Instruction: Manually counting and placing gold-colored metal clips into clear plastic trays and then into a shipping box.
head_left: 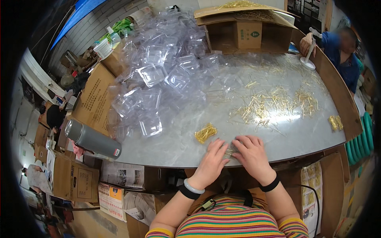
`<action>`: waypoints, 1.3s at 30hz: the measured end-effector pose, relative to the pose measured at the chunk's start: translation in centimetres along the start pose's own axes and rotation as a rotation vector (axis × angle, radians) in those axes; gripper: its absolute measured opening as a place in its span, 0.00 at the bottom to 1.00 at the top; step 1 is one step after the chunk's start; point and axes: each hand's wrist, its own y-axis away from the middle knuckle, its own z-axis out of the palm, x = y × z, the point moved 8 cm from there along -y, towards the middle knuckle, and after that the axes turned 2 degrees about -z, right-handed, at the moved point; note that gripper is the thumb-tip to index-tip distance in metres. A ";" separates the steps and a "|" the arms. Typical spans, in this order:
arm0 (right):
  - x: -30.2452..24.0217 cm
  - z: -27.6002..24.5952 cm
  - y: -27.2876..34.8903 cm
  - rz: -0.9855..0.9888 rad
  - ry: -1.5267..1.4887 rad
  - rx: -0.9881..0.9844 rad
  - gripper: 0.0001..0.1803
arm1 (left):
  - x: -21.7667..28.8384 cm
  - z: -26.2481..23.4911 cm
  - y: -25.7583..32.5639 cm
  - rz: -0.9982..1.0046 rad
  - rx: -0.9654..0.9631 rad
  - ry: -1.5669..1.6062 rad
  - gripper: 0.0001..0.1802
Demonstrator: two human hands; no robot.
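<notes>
Close to the table's front edge, my left hand [213,160] and my right hand [252,153] face each other, fingers bent and thumbs nearly meeting. A few thin, pale wire-like bits [230,150] show between them, too small to name surely; my fingers hide the rest. Just beyond my left hand lies a compact bundle of gold wire pieces [205,133]. Farther right, loose gold wire pieces [270,104] are scattered in a heap. Another small gold bundle [335,123] lies by the right edge.
A big pile of clear plastic boxes [152,71] covers the table's left and back. A grey bottle [93,139] lies at the left edge. An open cardboard box [222,37] stands at the back. Cardboard walls [329,79] the right side, where another person [340,51] grips a white stand [307,63].
</notes>
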 end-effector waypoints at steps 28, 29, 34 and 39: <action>1.1 -0.4 1.8 0.098 -0.200 0.113 0.21 | 0.6 1.6 0.3 -0.007 0.101 -0.120 0.22; 0.6 -0.3 1.5 0.026 -0.177 0.069 0.21 | 0.6 1.7 0.3 -0.013 0.100 -0.114 0.22; 1.7 -0.5 0.5 0.179 0.117 0.083 0.19 | 0.4 1.8 0.3 -0.024 0.107 -0.103 0.19; 0.0 0.8 0.9 -0.015 -0.090 -0.041 0.19 | 0.1 1.7 0.5 -0.025 0.097 -0.098 0.18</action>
